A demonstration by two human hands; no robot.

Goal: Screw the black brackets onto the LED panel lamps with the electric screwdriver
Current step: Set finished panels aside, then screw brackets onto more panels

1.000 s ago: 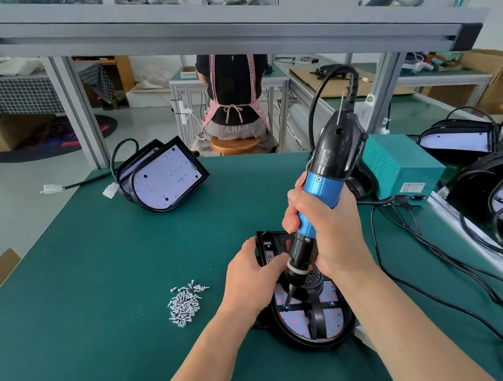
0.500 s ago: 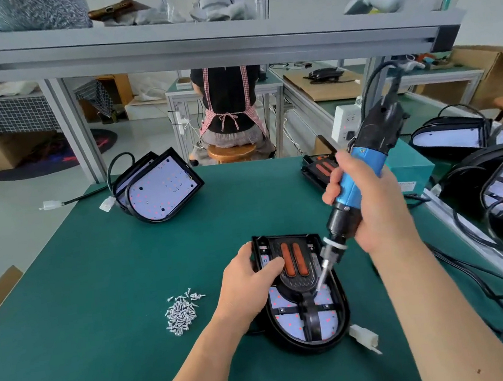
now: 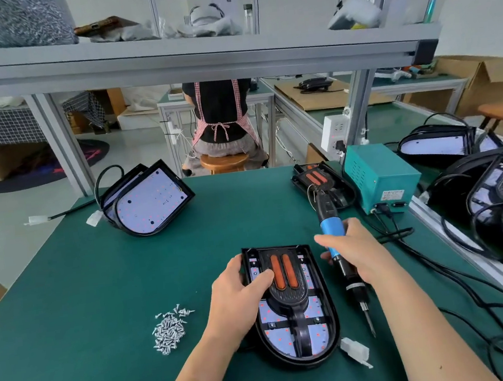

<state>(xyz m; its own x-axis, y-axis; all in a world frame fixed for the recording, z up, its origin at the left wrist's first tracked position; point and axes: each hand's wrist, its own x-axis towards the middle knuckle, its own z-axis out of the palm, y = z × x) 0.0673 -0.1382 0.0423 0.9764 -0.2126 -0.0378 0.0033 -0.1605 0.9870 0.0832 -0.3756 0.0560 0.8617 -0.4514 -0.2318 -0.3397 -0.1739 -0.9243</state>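
Green bench mat (image 3: 100, 301) under aluminium shelf frame (image 3: 198, 63). LED panel lamp (image 3: 329, 322) laid LED side up at near centre, black bracket (image 3: 288, 300) seated on it. Lamp gripped at left edge by left hand (image 3: 240, 298), thumb pressed on bracket. Electric screwdriver (image 3: 331, 228) held in curled right hand (image 3: 356, 252) just right of lamp, bit pointed toward wearer and clear of bracket. Screw pile (image 3: 169, 331) left of lamp, apart from it.
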